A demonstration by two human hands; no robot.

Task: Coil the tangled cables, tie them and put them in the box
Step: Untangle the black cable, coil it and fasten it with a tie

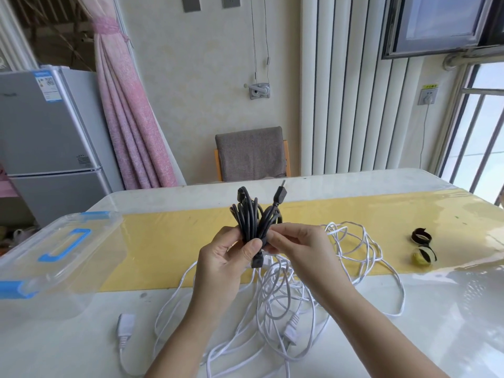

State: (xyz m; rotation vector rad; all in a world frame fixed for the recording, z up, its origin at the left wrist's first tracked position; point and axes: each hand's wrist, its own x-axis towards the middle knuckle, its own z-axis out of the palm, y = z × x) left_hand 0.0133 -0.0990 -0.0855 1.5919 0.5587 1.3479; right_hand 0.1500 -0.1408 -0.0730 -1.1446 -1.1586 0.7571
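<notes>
Two hands are seen in the head view, both closed on one black cable (255, 222), which is held up above the table (354, 208). The cable is folded into upright loops, so its long axis runs roughly vertical. It is gripped about the waist by the left hand (223, 263), whose fingers (252, 245) are curled round it. A strand on the bundle's right side is pinched by the right hand (297, 249). Rolled ties (421, 236) are laid on the table well apart to the right, so the right hand is judged the nearer for fetching one while the bundle is kept clamped by the left. The white cable (300, 290) is spread in a tangle beneath both hands. The clear box (54, 249) is stood at the left.
</notes>
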